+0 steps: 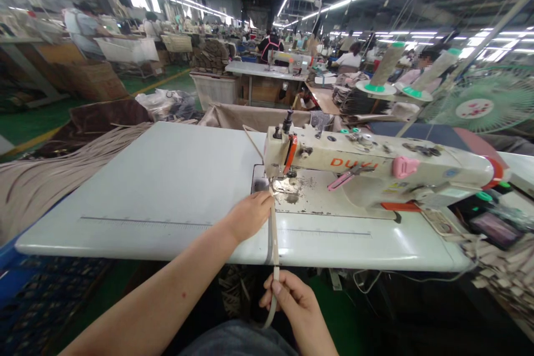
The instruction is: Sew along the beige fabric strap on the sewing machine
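A long, narrow beige fabric strap point(274, 233) runs from under the needle area of a white sewing machine point(317, 150), across the table's front edge and down towards my lap. My left hand point(252, 214) lies at the strap just in front of the presser foot, its fingers together and partly hiding it. Below the table edge, my right hand point(290, 295) pinches the same strap between thumb and fingers. Behind the machine head, a piece of beige strap point(252, 142) sticks up at a slant.
Many beige straps point(62, 161) hang over the table's left side, above a blue crate point(37, 289). Cut strips point(496, 272) are heaped at the right. Thread cones point(386, 67) and a green fan point(475, 105) stand behind the machine. Other people work further back.
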{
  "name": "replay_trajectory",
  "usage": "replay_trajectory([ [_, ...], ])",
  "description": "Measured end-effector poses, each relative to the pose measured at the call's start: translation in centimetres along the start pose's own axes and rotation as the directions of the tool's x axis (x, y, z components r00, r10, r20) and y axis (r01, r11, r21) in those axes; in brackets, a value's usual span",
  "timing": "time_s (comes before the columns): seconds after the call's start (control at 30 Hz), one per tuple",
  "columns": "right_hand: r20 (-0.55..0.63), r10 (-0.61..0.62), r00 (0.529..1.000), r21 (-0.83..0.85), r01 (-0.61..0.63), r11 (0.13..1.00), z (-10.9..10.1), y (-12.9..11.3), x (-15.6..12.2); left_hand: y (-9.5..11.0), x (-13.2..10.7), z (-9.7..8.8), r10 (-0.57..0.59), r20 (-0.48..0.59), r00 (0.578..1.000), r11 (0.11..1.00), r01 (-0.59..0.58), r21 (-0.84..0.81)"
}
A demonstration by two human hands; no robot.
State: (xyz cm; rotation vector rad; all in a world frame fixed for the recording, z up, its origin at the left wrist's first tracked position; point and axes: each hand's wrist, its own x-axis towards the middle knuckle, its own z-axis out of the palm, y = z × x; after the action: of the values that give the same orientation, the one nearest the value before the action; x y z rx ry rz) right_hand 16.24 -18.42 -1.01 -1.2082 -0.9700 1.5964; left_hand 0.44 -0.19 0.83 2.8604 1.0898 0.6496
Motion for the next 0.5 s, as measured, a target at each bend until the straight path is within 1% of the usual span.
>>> replay_trajectory([
  [0.13, 0.011, 0.012, 1.0, -0.044, -0.012, 0.999, -0.22, 0.33, -0.14, 0.05, -0.01, -0.1, 0.001, -0.006, 1.0, 1.0, -0.001, -0.004],
  [0.5, 0.025, -0.014, 1.0, -0.047, 0.015, 0.999, -0.2, 0.06, -0.47, -0.14, -0.14, 0.12, 0.025, 0.004, 1.0, 0.998, -0.025, 0.053],
])
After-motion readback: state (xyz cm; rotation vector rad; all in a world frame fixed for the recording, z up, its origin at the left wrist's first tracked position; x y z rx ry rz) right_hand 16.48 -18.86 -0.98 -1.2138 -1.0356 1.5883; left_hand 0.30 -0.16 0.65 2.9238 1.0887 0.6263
